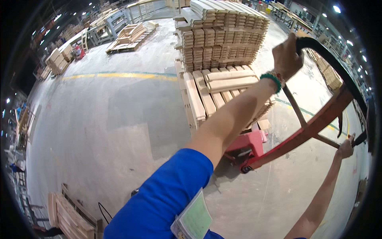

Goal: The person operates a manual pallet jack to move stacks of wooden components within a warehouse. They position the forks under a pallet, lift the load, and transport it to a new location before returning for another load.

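Note:
My left hand [287, 59], at the end of an outstretched arm with a green bracelet, is closed round the upper end of the black loop handle [334, 57] of a pallet jack. Lower down at the right, my right hand [346, 148] grips the other side of the same handle. The jack's red tow bar [306, 131] slants down to its red body [250, 144]. Beyond that body stands a pallet load of pale wooden slats [219, 47], stacked high at the far side and lower nearby. The jack's forks are hidden beneath the load.
A low pallet with wooden frames [129, 36] lies at the far left, near workbenches [107, 24]. More stacked wood [57, 61] is at the left edge. Wooden boards [71, 213] stand close at the lower left. A yellow line [123, 75] crosses the concrete floor.

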`<state>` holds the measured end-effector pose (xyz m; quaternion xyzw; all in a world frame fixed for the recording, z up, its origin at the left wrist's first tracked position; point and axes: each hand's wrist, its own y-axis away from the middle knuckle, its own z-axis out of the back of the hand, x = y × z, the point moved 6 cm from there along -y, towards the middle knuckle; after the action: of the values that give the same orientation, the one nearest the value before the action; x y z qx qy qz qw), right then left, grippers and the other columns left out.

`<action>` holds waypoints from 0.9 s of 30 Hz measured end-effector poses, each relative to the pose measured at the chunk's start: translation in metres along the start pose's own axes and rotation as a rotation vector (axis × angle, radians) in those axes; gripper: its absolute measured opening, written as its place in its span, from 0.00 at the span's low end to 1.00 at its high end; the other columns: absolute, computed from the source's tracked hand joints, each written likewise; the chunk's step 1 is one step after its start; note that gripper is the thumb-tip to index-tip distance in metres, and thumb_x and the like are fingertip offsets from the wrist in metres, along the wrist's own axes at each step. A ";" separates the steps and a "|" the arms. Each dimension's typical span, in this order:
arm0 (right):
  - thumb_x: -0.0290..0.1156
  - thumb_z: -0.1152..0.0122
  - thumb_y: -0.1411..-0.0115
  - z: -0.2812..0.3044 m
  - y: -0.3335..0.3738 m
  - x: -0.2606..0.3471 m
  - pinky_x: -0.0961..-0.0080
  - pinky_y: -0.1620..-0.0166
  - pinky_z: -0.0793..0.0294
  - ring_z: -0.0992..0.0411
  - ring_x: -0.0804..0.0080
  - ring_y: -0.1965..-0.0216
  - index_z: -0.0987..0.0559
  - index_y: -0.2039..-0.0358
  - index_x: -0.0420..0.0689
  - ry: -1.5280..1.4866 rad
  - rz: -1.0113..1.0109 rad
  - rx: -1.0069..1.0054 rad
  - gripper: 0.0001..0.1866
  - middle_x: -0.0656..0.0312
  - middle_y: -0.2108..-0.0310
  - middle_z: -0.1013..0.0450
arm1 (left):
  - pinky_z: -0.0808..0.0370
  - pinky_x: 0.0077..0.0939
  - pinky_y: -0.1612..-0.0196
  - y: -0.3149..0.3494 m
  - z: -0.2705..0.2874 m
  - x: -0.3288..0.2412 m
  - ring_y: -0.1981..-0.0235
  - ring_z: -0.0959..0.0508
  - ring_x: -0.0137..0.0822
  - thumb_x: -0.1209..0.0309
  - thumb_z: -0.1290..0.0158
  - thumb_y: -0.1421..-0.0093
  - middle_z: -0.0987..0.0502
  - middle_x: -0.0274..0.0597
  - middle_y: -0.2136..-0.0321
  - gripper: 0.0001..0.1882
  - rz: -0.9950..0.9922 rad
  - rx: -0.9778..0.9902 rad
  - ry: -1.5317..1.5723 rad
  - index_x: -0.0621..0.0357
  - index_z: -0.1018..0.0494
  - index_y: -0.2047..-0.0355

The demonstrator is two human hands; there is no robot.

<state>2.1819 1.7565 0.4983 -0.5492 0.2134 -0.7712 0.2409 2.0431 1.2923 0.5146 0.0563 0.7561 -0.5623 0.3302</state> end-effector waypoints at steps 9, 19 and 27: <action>0.52 0.48 0.40 -0.040 0.002 0.016 0.69 0.60 0.29 0.25 0.64 0.67 0.18 0.66 0.43 -0.167 0.140 0.105 0.23 0.61 0.67 0.21 | 0.27 0.46 0.70 -0.002 0.015 -0.009 0.75 0.22 0.52 0.69 0.43 0.53 0.24 0.48 0.78 0.19 -0.137 -0.190 -0.242 0.55 0.36 0.62; 0.52 0.59 0.35 -0.085 -0.017 0.030 0.62 0.72 0.25 0.22 0.60 0.75 0.19 0.61 0.46 0.621 0.679 -0.069 0.25 0.54 0.80 0.23 | 0.27 0.47 0.73 0.006 0.016 -0.020 0.75 0.22 0.51 0.67 0.48 0.47 0.24 0.48 0.79 0.17 -0.023 -0.134 -0.448 0.54 0.36 0.57; 0.63 0.59 0.40 -0.175 -0.004 0.009 0.66 0.67 0.24 0.23 0.60 0.72 0.16 0.70 0.56 0.144 0.269 0.263 0.29 0.56 0.72 0.21 | 0.26 0.44 0.71 0.024 0.027 0.002 0.76 0.21 0.50 0.64 0.40 0.52 0.23 0.49 0.78 0.19 -0.023 -0.185 -0.519 0.55 0.35 0.64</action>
<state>2.0124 1.7653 0.4538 -0.4229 0.1989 -0.7907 0.3955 2.0643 1.2761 0.4893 -0.1288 0.6949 -0.4901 0.5103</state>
